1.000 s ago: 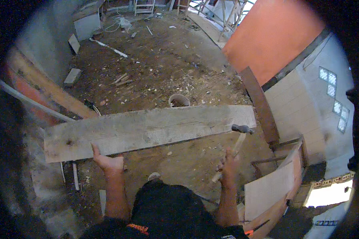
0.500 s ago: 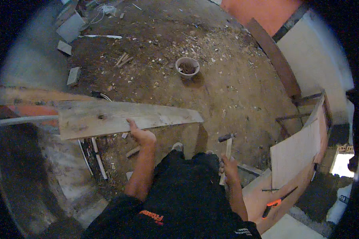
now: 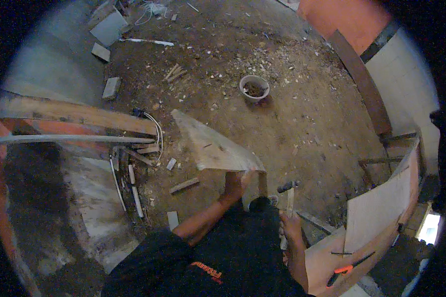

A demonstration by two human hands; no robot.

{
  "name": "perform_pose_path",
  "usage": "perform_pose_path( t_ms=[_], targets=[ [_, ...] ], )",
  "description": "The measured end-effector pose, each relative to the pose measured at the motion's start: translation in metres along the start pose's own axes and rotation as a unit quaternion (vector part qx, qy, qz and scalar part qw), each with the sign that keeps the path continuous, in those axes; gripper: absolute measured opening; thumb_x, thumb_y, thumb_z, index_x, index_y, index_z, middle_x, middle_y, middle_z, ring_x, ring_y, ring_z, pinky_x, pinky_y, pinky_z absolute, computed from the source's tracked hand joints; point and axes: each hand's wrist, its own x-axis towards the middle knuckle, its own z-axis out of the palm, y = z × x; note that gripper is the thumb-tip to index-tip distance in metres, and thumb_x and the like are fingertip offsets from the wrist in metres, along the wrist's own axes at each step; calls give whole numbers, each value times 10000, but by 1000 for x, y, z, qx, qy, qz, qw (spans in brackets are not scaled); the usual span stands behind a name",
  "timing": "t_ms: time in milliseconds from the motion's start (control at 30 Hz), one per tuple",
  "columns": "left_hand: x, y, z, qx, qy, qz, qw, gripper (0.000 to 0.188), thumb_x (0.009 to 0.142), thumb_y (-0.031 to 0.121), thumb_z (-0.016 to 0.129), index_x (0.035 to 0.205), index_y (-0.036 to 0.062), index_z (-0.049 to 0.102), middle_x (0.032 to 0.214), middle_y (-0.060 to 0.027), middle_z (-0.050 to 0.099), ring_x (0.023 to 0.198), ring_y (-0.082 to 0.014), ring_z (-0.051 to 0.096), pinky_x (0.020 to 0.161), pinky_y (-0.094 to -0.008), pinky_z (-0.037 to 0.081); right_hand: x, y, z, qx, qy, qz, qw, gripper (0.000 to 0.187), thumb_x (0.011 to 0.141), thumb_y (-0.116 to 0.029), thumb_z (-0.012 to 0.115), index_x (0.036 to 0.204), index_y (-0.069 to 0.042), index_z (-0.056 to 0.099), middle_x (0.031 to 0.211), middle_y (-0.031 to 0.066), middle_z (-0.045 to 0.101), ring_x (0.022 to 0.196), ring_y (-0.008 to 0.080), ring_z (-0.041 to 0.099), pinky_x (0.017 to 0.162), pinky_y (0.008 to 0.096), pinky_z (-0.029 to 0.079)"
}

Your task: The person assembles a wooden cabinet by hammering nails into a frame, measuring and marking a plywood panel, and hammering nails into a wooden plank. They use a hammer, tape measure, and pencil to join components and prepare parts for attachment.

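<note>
A pale wooden board (image 3: 220, 152) with a dark knot hangs in front of me, tilted, its far end pointing up to the left. My left hand (image 3: 244, 183) is closed on its near edge, close to the right corner; the fingers are partly hidden and blurred. Beside my right thigh, a hammer (image 3: 290, 198) with a dark head and a light wooden handle stands head up. The fingers of my right hand (image 3: 291, 228) wrap round its handle.
A handsaw (image 3: 343, 270) with an orange grip lies on a wooden surface (image 3: 322, 257) at lower right, near a leaning pale panel (image 3: 374, 213). A bucket (image 3: 254, 89) of debris stands ahead. Planks (image 3: 79, 113) and a long bar (image 3: 74, 139) extend at left. Rubble litters the dirt floor.
The board has swung from lying across my left side to pointing away from me, and my left hand has moved right with it. My right hand still grips the hammer. The view has shifted slightly.
</note>
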Motion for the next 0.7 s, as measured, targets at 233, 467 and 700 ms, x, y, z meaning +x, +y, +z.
perform_pose_path(
  t_ms=[233, 467, 700],
  targets=[
    [30, 84, -106, -336, 199, 34, 920, 633, 916, 337, 684, 1412, 33, 435, 1352, -141, 556, 1253, -283, 519, 1069, -433, 407, 8, -16, 4, -58, 9, -165, 984, 298, 915, -308, 715, 1024, -51, 608, 782, 18, 605, 641, 150, 573, 554, 325, 476],
    [117, 143, -162, -537, 184, 47, 822, 627, 925, 315, 667, 1425, 46, 402, 1339, -133, 536, 1253, -287, 504, 1088, -444, 381, -15, -48, 4, -19, -3, -132, 991, 290, 902, -274, 731, 1039, -38, 633, 865, 52, 683, 743, 157, 626, 686, 342, 507],
    [135, 159, -103, -277, 117, 196, 933, 691, 940, 275, 616, 1506, 43, 295, 1422, -149, 459, 1287, -264, 464, 1085, -399, 387, -18, -64, 9, -108, 14, -244, 964, 447, 881, -416, 730, 1046, -16, 615, 782, 81, 637, 633, 202, 582, 617, 385, 496]
  ],
)
